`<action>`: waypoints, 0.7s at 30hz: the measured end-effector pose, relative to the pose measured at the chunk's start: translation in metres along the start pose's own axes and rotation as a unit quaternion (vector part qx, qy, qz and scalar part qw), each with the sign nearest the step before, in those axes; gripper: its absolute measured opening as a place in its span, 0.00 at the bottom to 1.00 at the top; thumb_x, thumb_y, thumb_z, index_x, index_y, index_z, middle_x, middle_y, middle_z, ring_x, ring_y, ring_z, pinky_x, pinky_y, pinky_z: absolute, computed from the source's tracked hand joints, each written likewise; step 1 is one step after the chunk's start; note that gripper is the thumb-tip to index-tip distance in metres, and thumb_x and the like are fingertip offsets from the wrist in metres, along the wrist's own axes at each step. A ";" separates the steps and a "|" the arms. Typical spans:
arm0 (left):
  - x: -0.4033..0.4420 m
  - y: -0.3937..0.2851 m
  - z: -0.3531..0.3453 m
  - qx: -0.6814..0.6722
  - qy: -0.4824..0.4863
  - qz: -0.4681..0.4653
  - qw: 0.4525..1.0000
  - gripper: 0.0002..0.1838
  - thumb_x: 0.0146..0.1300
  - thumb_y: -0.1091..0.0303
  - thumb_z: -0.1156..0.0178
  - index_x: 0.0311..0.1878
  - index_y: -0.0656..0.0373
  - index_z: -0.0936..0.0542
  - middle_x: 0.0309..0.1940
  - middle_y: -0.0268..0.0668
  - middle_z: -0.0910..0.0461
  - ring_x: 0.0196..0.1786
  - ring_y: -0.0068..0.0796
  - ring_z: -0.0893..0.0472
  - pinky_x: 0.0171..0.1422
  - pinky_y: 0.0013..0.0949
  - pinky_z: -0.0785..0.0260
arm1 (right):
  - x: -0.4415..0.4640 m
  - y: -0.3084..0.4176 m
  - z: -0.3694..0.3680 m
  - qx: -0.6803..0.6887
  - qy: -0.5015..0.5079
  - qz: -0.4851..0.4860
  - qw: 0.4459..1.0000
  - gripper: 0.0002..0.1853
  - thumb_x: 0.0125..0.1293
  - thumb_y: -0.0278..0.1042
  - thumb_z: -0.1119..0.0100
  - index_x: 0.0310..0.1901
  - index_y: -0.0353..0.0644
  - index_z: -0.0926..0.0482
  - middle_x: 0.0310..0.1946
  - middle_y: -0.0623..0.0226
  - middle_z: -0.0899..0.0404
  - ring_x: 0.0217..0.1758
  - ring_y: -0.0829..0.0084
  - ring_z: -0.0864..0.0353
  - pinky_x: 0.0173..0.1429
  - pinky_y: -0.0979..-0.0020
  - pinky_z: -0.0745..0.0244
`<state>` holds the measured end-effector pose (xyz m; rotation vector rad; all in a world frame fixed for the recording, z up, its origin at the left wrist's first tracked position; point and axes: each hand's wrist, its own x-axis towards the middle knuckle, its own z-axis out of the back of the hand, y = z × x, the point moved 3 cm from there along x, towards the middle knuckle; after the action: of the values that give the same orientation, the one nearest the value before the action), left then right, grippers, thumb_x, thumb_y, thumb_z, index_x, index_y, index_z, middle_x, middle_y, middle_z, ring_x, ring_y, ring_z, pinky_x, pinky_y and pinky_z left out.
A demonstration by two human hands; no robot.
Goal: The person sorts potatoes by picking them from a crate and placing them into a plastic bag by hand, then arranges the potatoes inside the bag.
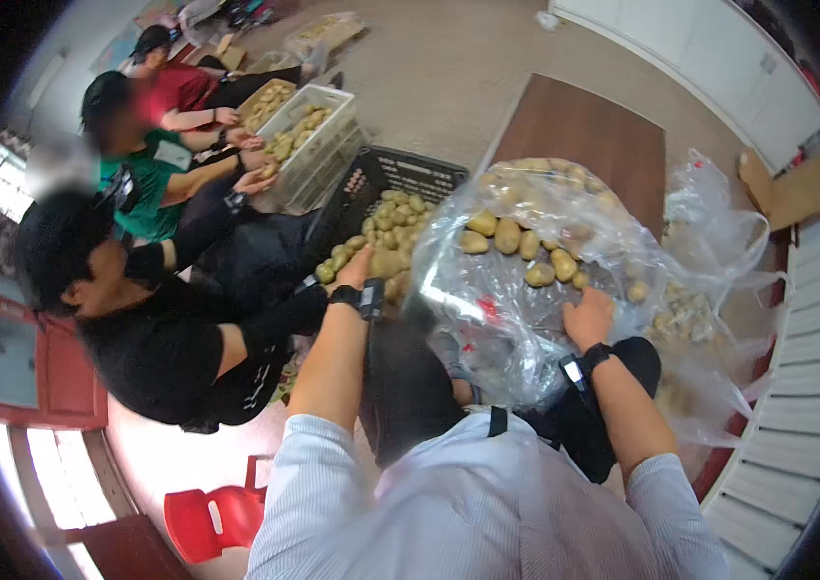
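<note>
My left hand (pixel 354 270) is at the near edge of a black plastic crate (pixel 395 166), beside the potatoes (pixel 398 220) inside it. It is seen edge-on, and its fingers are partly hidden, so their grip is unclear. A large clear plastic bag (pixel 487 338) of potatoes lies open before my knees. Within its opening my right hand (pixel 591 317) is closed, fingers curled under, just below a small potato (pixel 580 280). Whatever those fingers hold, if anything, is hidden. Several more potatoes (pixel 530 245) rest on the plastic farther in.
Behind the bag stands a brown tabletop (pixel 584 135). More clear bags (pixel 709 300) lie to the right, near a cardboard box (pixel 801 193). On the left, a person in black (pixel 158 329) sits close; others handle potatoes by a white crate (pixel 318 155). A red chair (pixel 212 522) is lower left.
</note>
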<state>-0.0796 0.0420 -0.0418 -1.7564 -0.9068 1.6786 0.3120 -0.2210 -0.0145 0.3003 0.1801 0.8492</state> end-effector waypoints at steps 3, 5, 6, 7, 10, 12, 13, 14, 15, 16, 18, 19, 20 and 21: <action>0.008 0.001 0.007 0.078 -0.002 0.004 0.997 0.22 0.65 0.49 0.43 0.54 0.55 0.24 0.39 0.39 0.20 0.37 0.34 0.21 0.41 0.33 0.25 | 0.002 -0.005 -0.005 -0.003 -0.029 -0.021 0.999 0.23 0.54 0.37 0.42 0.52 0.36 0.27 0.55 0.50 0.29 0.61 0.47 0.35 0.67 0.50 0.41; 0.005 0.002 0.008 0.134 -0.004 0.012 0.991 0.21 0.66 0.51 0.44 0.54 0.55 0.23 0.37 0.40 0.20 0.35 0.33 0.21 0.42 0.32 0.26 | 0.003 -0.010 -0.013 -0.005 -0.055 -0.033 0.998 0.23 0.54 0.37 0.42 0.52 0.36 0.27 0.57 0.50 0.32 0.63 0.46 0.37 0.68 0.49 0.42; 0.001 0.002 0.009 0.160 -0.006 0.019 0.987 0.20 0.66 0.51 0.44 0.53 0.56 0.23 0.36 0.40 0.20 0.35 0.33 0.22 0.42 0.31 0.27 | 0.002 -0.011 -0.013 -0.001 -0.075 -0.029 0.997 0.24 0.54 0.36 0.42 0.52 0.36 0.28 0.60 0.50 0.34 0.65 0.46 0.39 0.68 0.47 0.43; -0.003 0.002 0.009 0.178 -0.014 0.030 0.983 0.20 0.67 0.52 0.44 0.53 0.56 0.23 0.35 0.40 0.19 0.34 0.33 0.22 0.43 0.31 0.27 | 0.003 -0.014 -0.013 -0.006 -0.079 -0.040 0.996 0.24 0.54 0.36 0.42 0.52 0.36 0.28 0.60 0.50 0.34 0.65 0.46 0.39 0.68 0.47 0.43; -0.001 0.006 0.016 0.218 -0.041 0.060 0.973 0.19 0.66 0.53 0.43 0.51 0.58 0.22 0.32 0.40 0.19 0.35 0.31 0.22 0.45 0.30 0.29 | 0.007 -0.017 -0.012 0.013 -0.026 -0.083 0.996 0.25 0.55 0.35 0.42 0.55 0.38 0.31 0.66 0.51 0.42 0.68 0.43 0.46 0.68 0.43 0.45; 0.047 0.023 0.036 0.298 -0.014 0.013 0.954 0.20 0.65 0.51 0.44 0.51 0.57 0.21 0.37 0.42 0.19 0.39 0.36 0.20 0.45 0.35 0.28 | 0.008 -0.018 -0.011 0.013 -0.033 -0.090 0.995 0.25 0.55 0.35 0.42 0.56 0.38 0.31 0.65 0.51 0.41 0.68 0.42 0.45 0.69 0.43 0.45; 0.089 0.034 0.051 0.389 0.004 -0.041 0.920 0.21 0.65 0.51 0.45 0.51 0.57 0.21 0.39 0.43 0.19 0.41 0.38 0.20 0.46 0.38 0.28 | 0.008 -0.018 -0.012 0.013 -0.038 -0.094 0.995 0.26 0.55 0.35 0.42 0.56 0.38 0.31 0.64 0.51 0.40 0.68 0.42 0.45 0.69 0.44 0.46; 0.130 0.045 0.066 0.532 0.022 -0.128 0.837 0.21 0.64 0.50 0.46 0.50 0.56 0.21 0.42 0.44 0.19 0.44 0.41 0.19 0.46 0.41 0.28 | 0.009 -0.018 -0.011 0.014 -0.036 -0.093 0.995 0.26 0.55 0.35 0.42 0.56 0.38 0.31 0.64 0.51 0.40 0.68 0.42 0.45 0.69 0.44 0.46; 0.159 0.054 0.075 0.636 0.031 -0.202 0.744 0.22 0.63 0.49 0.46 0.50 0.56 0.21 0.44 0.45 0.18 0.46 0.43 0.19 0.46 0.44 0.28 | 0.009 -0.020 -0.012 0.007 -0.041 -0.096 0.994 0.26 0.54 0.34 0.42 0.56 0.38 0.31 0.63 0.51 0.39 0.66 0.43 0.43 0.68 0.45 0.44; 0.134 0.042 0.065 0.646 0.002 -0.201 0.736 0.20 0.64 0.52 0.46 0.50 0.57 0.21 0.43 0.44 0.18 0.45 0.41 0.19 0.48 0.42 0.29 | 0.011 -0.020 -0.013 0.002 -0.046 -0.097 0.994 0.26 0.54 0.34 0.41 0.56 0.37 0.32 0.62 0.51 0.37 0.65 0.43 0.41 0.67 0.46 0.43; 0.066 0.012 0.030 0.717 -0.019 -0.197 0.669 0.19 0.65 0.56 0.47 0.54 0.54 0.23 0.46 0.45 0.19 0.50 0.43 0.21 0.52 0.42 0.30 | 0.015 -0.029 -0.018 -0.008 -0.022 -0.077 0.997 0.26 0.54 0.35 0.41 0.55 0.37 0.31 0.60 0.51 0.36 0.63 0.44 0.39 0.66 0.48 0.41; 0.021 -0.005 0.006 0.772 -0.010 -0.196 0.605 0.20 0.65 0.56 0.48 0.58 0.50 0.24 0.51 0.48 0.21 0.56 0.48 0.22 0.56 0.44 0.30 | 0.019 -0.032 -0.022 -0.020 -0.003 -0.060 0.998 0.26 0.53 0.35 0.40 0.55 0.36 0.31 0.59 0.51 0.34 0.62 0.44 0.37 0.65 0.50 0.38; -0.043 -0.030 -0.020 0.766 -0.028 -0.190 0.613 0.21 0.63 0.57 0.45 0.58 0.52 0.24 0.51 0.48 0.20 0.55 0.48 0.22 0.54 0.46 0.29 | 0.020 -0.032 -0.027 -0.013 0.004 -0.045 0.999 0.26 0.53 0.35 0.40 0.55 0.36 0.31 0.59 0.51 0.34 0.62 0.44 0.37 0.65 0.50 0.38; -0.042 -0.026 -0.022 0.764 -0.028 -0.202 0.612 0.19 0.65 0.60 0.47 0.57 0.55 0.25 0.50 0.48 0.21 0.51 0.47 0.21 0.51 0.45 0.28 | 0.018 -0.033 -0.027 -0.017 -0.014 -0.032 0.999 0.26 0.53 0.34 0.39 0.54 0.36 0.31 0.58 0.50 0.33 0.60 0.45 0.35 0.63 0.51 0.37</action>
<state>-0.0604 0.0268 0.0064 -0.2321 0.2830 1.3011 0.3402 -0.2230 -0.0516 0.2737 0.1494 0.7838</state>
